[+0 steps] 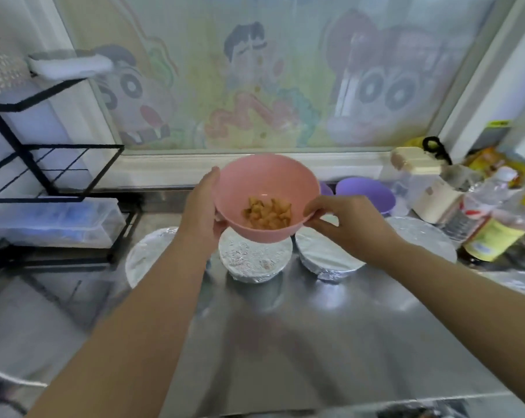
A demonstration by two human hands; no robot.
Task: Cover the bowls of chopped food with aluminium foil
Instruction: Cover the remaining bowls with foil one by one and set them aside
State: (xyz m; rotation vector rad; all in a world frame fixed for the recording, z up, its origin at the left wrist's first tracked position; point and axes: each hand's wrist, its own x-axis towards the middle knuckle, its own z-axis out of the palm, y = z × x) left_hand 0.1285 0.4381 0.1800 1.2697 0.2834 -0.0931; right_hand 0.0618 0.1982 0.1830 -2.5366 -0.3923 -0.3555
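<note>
gripping the pink bowl [267,188] of chopped food, both hands' fingers [311,210] clamped on its rim

Uncovered pink bowl [267,191] aloft; four foil-covered bowls [255,257] below.

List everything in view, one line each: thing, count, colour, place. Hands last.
pink bowl: one, pink, held above the counter, uncovered
chopped food: one heap, orange-brown, inside the pink bowl
foil-covered bowls: four, silver, in a row on the counter
purple bowls: two, purple, behind the pink bowl
bottles: several, clear and yellow, right edge
wire rack: one, black, left
steel counter: one, grey
left hand: on the pink bowl's left side
right hand: on its right rim
</note>
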